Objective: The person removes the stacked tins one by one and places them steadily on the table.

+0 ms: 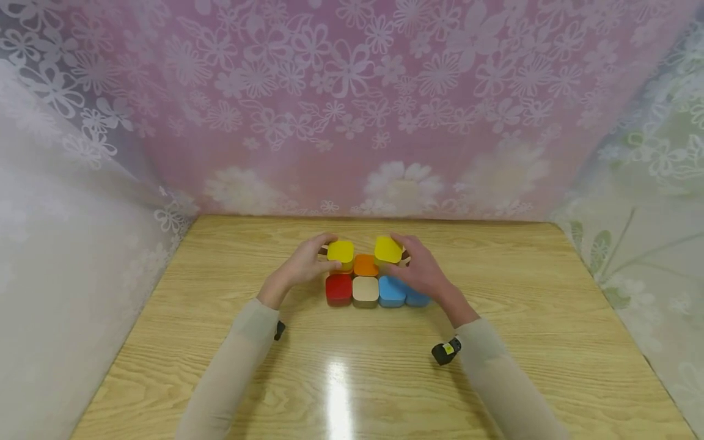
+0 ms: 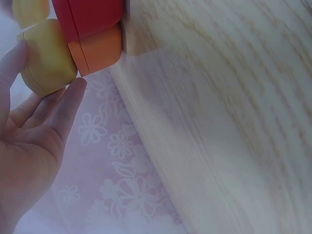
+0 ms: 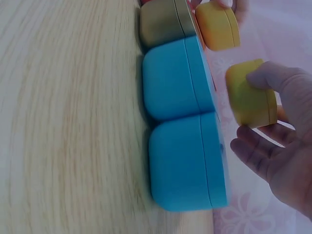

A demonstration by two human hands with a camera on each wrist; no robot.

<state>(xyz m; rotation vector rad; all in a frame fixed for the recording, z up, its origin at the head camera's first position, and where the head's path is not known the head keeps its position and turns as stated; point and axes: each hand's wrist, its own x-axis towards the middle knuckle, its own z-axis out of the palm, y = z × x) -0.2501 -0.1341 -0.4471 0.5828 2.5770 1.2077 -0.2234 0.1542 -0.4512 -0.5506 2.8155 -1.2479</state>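
Note:
My left hand (image 1: 304, 261) pinches a rounded yellow block (image 1: 341, 252) between thumb and fingers; a seam runs round it in the left wrist view. This block sits above an orange block (image 2: 100, 51), behind the red block (image 1: 338, 289). With thumb and fingers my right hand (image 1: 420, 266) grips a second yellow block (image 3: 248, 95), raised behind the blue blocks. Between the two yellow blocks shows another orange block (image 1: 365, 265). The front row holds the red block, a tan block (image 1: 365, 291), a blue block (image 1: 392, 292) and a further blue block (image 3: 185, 163), partly covered by my right hand in the head view.
The blocks stand on a wood-grain table (image 1: 220, 366), towards its back edge. A pink flowered cloth (image 1: 352, 122) hangs behind, with pale patterned cloths (image 1: 66, 244) at the sides. Black wrist cameras (image 1: 445, 351) are strapped to both wrists.

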